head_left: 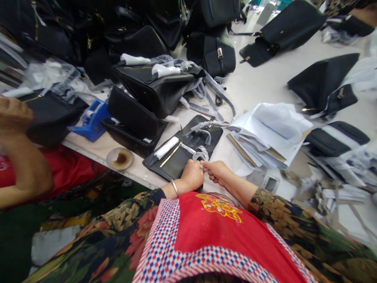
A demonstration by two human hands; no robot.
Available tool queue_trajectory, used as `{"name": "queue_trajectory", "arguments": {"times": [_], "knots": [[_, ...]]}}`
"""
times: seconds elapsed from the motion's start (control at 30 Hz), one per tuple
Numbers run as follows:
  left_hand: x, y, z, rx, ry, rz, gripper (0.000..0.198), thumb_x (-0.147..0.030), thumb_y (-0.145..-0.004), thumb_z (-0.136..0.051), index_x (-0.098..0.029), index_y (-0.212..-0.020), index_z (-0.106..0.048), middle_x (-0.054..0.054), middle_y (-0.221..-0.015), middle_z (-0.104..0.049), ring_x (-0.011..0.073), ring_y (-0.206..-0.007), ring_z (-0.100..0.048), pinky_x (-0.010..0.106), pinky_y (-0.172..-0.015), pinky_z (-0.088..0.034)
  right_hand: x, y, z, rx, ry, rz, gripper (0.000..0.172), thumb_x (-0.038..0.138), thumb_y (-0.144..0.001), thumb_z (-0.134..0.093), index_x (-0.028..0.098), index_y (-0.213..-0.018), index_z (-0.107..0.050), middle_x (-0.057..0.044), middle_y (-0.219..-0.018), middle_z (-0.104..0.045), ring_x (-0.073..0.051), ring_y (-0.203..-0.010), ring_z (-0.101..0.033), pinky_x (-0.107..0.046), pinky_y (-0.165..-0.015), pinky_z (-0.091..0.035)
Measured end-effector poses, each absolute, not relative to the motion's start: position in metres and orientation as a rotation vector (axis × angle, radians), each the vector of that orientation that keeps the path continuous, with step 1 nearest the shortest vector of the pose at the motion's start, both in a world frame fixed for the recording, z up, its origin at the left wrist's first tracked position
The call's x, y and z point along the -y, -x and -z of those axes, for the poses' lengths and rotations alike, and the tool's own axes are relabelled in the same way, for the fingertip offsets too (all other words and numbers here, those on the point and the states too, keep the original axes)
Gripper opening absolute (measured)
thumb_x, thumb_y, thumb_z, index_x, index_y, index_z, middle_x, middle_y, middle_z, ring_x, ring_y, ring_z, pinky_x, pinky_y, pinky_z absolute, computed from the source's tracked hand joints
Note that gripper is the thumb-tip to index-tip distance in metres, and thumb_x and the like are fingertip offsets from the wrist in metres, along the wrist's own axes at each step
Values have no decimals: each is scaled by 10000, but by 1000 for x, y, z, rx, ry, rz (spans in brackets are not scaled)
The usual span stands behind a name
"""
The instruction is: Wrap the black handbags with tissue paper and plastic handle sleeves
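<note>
A black bag (pixel 173 159) with a gold zipper lies flat at the table's near edge, in front of me. Over it runs a strap in clear plastic wrap (pixel 200 154), looped into a small coil at the bag's right side. My left hand (pixel 192 175) is closed at the lower end of that coil, resting against the bag. From the right, my right hand (pixel 217 172) pinches the same wrapped strap, its fingertips meeting the left hand. The exact grip of the left fingers is partly hidden.
Right of the bag sits a stack of white paper (pixel 268 131). To the left are a standing black bag (pixel 132 118), a blue tape dispenser (pixel 93 120) and a small dish with brown residue (pixel 119 158). Another person's arm (pixel 26 165) reaches in at far left. Several black bags fill the back.
</note>
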State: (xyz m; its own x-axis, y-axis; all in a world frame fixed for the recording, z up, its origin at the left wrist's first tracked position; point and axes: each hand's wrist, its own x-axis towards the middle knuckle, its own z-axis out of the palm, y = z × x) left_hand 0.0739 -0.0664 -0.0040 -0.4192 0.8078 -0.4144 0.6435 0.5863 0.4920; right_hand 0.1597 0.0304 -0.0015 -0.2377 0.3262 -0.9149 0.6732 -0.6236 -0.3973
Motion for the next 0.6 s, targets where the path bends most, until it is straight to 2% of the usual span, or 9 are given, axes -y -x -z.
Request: {"name": "queue_trajectory", "arguments": {"times": [0.23,0.4,0.6], "knots": [[66,-74,3,-2222,-1156,-351,171,-176,-890,-536,-101,-965,-670,175,-985,-631,242,-902,-645,327,-793,-532,-44,-174,-7,-550,-1623,2259,420,508,-952,-487,122,-842,-613,92,-450,-343,-44,-329,-254,-126,-314,-179],[66,-76,2,-2220,-1160,-353,168,-185,-890,-550,-95,-967,-669,188,-1004,-618,255,-917,-649,330,-802,-522,-43,-188,-9,-176,-1579,2482,430,452,-1003,-361,105,-953,-610,100,-458,-311,-52,-327,-236,-121,-319,-195],[64,-76,-4,-2232,-1152,-310,198,-190,-906,-532,-87,-978,-685,192,-993,-640,248,-909,-654,317,-794,-517,-21,-195,-28,127,-1666,2778,425,461,-1014,-356,113,-1003,-601,112,-456,-266,-55,-340,-241,-113,-342,-211]]}}
